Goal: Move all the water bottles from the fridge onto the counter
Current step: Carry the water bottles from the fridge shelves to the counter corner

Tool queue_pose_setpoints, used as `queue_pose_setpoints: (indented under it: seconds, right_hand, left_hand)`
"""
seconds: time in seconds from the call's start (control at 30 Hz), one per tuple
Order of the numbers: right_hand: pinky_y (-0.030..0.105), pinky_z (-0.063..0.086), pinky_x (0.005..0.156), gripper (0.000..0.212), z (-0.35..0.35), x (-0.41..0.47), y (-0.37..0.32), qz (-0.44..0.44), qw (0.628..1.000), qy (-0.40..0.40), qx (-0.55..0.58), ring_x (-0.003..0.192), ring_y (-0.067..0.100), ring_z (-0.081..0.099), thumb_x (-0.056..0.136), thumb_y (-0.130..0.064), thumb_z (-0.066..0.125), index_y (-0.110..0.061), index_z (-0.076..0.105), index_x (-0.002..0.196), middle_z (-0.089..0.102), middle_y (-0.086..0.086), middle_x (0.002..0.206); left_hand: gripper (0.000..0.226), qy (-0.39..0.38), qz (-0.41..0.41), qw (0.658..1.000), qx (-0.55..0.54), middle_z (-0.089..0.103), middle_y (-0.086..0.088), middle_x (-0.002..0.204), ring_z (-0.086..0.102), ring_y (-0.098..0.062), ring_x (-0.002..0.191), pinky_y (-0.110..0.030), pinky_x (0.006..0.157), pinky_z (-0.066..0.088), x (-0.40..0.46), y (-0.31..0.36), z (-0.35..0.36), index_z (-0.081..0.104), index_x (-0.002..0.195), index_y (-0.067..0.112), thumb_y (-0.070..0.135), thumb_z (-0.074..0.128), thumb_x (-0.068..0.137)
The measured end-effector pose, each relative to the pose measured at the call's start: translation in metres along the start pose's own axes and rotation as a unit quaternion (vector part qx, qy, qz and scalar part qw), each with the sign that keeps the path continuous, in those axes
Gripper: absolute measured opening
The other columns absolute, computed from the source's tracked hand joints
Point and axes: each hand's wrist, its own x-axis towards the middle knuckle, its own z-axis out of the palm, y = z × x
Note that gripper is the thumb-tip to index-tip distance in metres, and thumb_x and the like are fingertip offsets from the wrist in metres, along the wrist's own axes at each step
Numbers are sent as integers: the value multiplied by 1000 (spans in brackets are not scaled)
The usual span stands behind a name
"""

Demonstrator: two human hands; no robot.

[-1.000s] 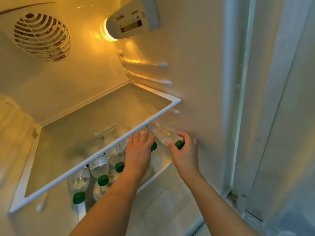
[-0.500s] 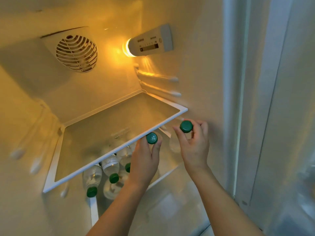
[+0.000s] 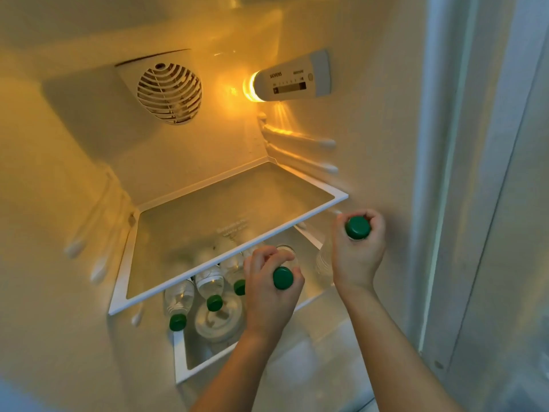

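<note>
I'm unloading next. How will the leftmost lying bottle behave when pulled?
The leftmost bottle lies on its side, so it will probably roll. It looks full, so probably heavy for its size. Its thin clear wall may be damp and slippery; the green cap offers grip.

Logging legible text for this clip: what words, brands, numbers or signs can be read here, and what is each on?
"SIEMENS": on the white control unit on the fridge's right wall, beside the lamp.
A second short word to its right on that unit: too blurred to read.
A row of small digits above the unit's dark display strip: too small to read.
Faint print on the glass shelf near its front edge: illegible.
Bottle labels: no readable text.
</note>
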Motion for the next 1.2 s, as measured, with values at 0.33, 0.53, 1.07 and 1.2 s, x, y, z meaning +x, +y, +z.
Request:
queue_pose_setpoints:
  seconds: [0.33, 0.53, 1.07, 1.2]
  right_hand:
    - [31, 51, 77, 27, -24, -14, -29, 22, 989, -119, -84, 80, 5, 60, 77, -11, 68, -36, 61, 80, 65, -19, 81]
    - [32, 48, 67, 16, -30, -45, -58, 44, 970, -219, -99, 72, 15, 59, 76, -12, 68, -27, 63, 78, 64, -8, 74]
    - [28, 46, 70, 9, -32, -200, -170, 12, 913, -402, -65, 79, 18, 58, 75, -15, 70, -20, 69, 83, 64, 1, 82]
    - [28, 49, 73, 15, -41, -259, -194, 50, 888, -454, -44, 80, 11, 60, 76, -16, 69, -22, 69, 90, 65, -9, 82]
  left_hand:
    - [10, 97, -72, 983, -136, 65, -4, 67, 60, -17, 70, -23, 64, 48, -1, 55, -39, 67, 72, 10, 17, 63, 77]
    - [14, 120, -147, 978, -91, 59, -3, 64, 55, -18, 66, -33, 60, 46, -34, 70, -77, 64, 67, 16, 10, 70, 79]
    - [29, 196, -241, 950, -32, 58, -18, 64, 51, -33, 62, -29, 54, 39, -146, 126, -270, 58, 67, -3, 26, 57, 63]
    - [24, 237, -272, 933, 12, 50, -14, 56, 44, -24, 55, -35, 51, 38, -190, 128, -322, 56, 64, -3, 21, 60, 64]
